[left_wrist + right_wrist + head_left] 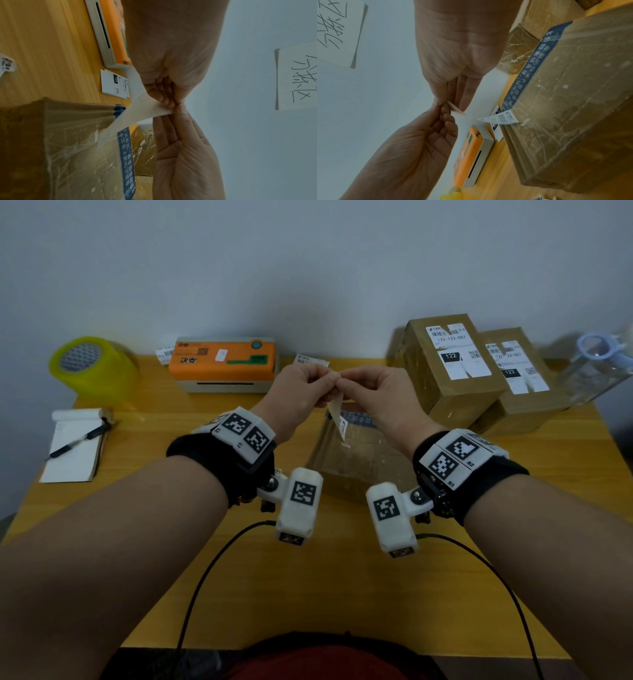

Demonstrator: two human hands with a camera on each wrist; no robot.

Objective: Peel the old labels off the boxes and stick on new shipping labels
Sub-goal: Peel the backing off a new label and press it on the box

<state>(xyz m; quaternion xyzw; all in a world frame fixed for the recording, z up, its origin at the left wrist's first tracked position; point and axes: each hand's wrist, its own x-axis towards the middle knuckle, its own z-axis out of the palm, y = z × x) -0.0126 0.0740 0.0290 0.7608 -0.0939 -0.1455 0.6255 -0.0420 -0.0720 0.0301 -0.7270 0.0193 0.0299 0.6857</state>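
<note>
Label strip (337,414) held above front box (359,460), both hands raised over tabletop (308,594). Left hand (301,390) and right hand (373,392) together, fingertips pinching strip's top edge; strip hangs down, lower end appears just clear of box top. Front box top shows no label: peel judged done or near done, new label not yet on. Two boxes (448,361) at rear right carry labels. Spare labels (115,82) lie beside printer (224,361). Remaining: discard strip, apply fresh label.
</note>
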